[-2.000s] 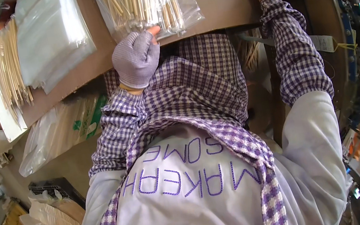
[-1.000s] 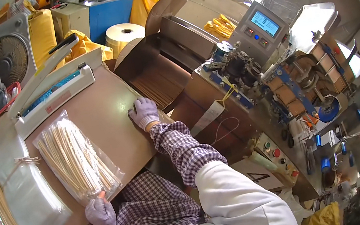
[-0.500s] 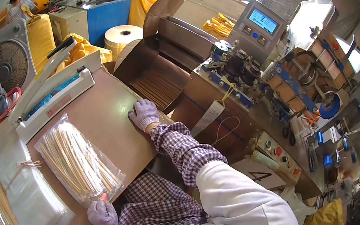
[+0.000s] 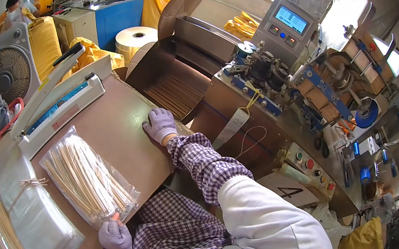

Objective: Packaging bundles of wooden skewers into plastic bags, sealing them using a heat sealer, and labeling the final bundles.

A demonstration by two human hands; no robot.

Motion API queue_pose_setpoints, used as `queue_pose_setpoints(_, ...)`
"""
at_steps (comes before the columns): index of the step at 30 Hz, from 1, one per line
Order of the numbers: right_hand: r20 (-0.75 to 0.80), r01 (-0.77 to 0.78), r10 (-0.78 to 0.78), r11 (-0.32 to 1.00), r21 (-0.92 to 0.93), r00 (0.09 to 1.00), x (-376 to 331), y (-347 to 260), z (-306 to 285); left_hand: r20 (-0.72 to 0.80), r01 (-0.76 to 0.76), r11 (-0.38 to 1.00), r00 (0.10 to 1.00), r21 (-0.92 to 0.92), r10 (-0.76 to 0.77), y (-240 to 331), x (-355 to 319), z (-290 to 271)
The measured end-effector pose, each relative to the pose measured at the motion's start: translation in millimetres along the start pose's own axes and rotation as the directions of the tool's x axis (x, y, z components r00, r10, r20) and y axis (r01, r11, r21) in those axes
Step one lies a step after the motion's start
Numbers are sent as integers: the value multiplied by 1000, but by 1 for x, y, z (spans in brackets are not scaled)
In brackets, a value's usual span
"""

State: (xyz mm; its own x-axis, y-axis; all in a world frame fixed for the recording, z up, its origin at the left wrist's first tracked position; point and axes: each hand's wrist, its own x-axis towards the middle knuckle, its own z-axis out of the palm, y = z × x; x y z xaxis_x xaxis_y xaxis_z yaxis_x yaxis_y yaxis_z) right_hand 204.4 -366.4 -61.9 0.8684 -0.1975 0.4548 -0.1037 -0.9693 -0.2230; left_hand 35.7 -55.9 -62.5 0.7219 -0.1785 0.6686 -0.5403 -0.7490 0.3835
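A clear plastic bag of thin wooden sticks (image 4: 87, 176) lies flat on the brown tabletop (image 4: 121, 121). My left hand (image 4: 115, 237), in a purple-grey glove with the thumb tip bare, is closed at the bag's near end, by the table's front edge. The thumb presses at the plastic there; the curled fingers partly hide the grip. Against the table's right edge rests my right hand (image 4: 160, 124), gloved too, its fingers stretched out and nothing seen in it. It is nearest to a dark metal tray (image 4: 187, 82) holding long sticks.
Left of the bag lies a tied stack of clear bags (image 4: 36, 213) beside loose sticks (image 4: 12, 243). A long white bag sealer (image 4: 65, 114) crosses the table's far side, near a fan (image 4: 6, 74). To the right stands a machine with a control screen (image 4: 291, 18) and spools.
The view has shifted very slightly. Both hands and the bag of sticks stay in place.
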Motion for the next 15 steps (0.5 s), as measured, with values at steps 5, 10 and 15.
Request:
queue_pose_setpoints(5,13,7,-7,1000,-6,1000,1,0,1,-8,1,1000,1000,-11,-2,0,0,-1)
queue_pose_setpoints(10,-48,-11,10,1000,-12,999,-1,2,3,38,6,1000,999,-4,-6,1,0,-2)
queue_pose_setpoints(15,-75,19,-22,999,-33,997,-2,2,3,38,15,1000,999,-5,-14,1,-1,-3)
